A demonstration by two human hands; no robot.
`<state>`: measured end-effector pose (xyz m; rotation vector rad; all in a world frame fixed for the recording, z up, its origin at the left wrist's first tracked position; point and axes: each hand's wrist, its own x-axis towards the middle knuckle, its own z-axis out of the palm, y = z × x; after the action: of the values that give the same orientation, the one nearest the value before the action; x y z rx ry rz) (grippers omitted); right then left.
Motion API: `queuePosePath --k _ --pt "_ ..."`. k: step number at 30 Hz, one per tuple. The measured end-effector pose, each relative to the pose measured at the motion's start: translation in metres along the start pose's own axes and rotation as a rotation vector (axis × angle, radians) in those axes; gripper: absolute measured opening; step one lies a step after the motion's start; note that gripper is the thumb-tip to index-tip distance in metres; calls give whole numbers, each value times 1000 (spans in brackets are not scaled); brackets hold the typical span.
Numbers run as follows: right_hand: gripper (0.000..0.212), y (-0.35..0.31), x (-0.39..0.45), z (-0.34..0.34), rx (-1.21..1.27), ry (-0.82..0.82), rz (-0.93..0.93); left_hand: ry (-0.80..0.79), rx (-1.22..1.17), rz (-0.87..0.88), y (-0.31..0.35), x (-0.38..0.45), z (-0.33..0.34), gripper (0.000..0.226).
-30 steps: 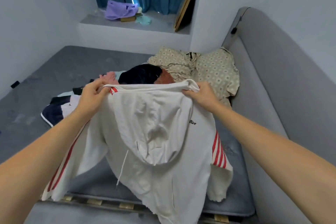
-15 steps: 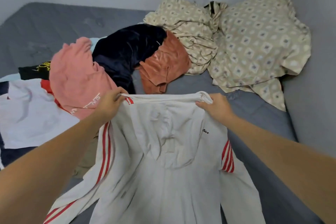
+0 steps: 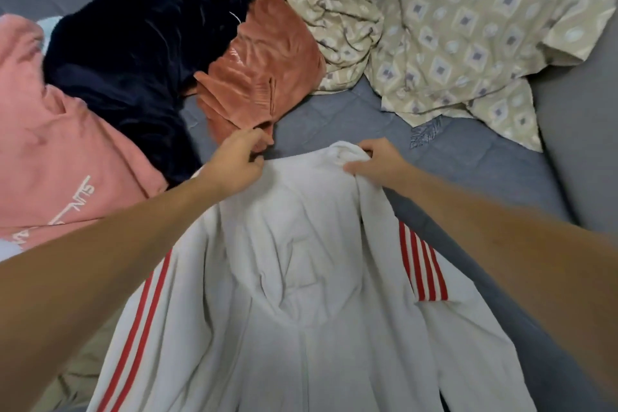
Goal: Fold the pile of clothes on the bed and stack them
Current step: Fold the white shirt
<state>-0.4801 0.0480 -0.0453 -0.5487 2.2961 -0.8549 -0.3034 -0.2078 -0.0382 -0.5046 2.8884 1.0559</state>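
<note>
A white hoodie (image 3: 301,294) with red stripes down both sleeves lies spread on the grey bed (image 3: 351,117), hood side up. My left hand (image 3: 237,160) pinches its left shoulder at the top edge. My right hand (image 3: 374,160) grips the bunched right shoulder. Beyond my hands lies the pile: a rust velvet garment (image 3: 264,63), a dark navy velvet garment (image 3: 140,43) and a pink sweatshirt (image 3: 57,150) with white lettering.
A beige patterned sheet (image 3: 468,27) is crumpled at the far right. The grey padded bed side (image 3: 582,144) rises along the right. A khaki cloth (image 3: 80,375) shows under my left forearm.
The hoodie has come down from hanging in the air onto the bed. Both hands moved forward and closer together, and my view tilted down toward the pile.
</note>
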Motion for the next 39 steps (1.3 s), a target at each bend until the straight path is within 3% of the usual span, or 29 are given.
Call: queuePosePath --k 3,7,10,12,15,17,19,23,26,29,31,35,37,39 --pt "35 7 -2 -10 89 -44 20 -168 -205 -61 41 35 39 42" --pt "15 23 -3 -21 117 -111 27 -297 -257 -105 84 68 78 58" --pt "27 34 -3 -28 88 -176 19 -344 -251 -87 97 77 94 35" --pt "23 43 -5 -35 -11 -272 15 -292 -243 -45 100 81 99 5" --pt "23 62 -13 -46 -97 -400 77 -129 -145 -81 101 89 105 21" --pt "24 75 -21 -56 -55 -404 83 -95 -73 -105 107 92 109 28" --pt "21 85 -31 -67 20 -359 65 -208 -42 -88 118 95 116 19" --pt "23 102 -49 -77 226 -325 91 -612 47 73 145 112 115 9" --pt "28 113 -59 -81 284 -344 77 -602 84 87 152 127 108 18" --pt "20 120 -62 -91 238 -359 37 -561 131 96 159 130 112 13" --pt "24 124 -61 -95 208 -358 10 -632 176 137 169 129 122 4" --pt "19 132 -66 -99 174 -338 7 -895 166 53 195 126 136 35" --pt "30 139 -71 -103 145 -318 30 -977 152 33 203 128 143 31" --pt "31 149 -75 -112 63 -320 63 -937 158 69 207 129 149 19"
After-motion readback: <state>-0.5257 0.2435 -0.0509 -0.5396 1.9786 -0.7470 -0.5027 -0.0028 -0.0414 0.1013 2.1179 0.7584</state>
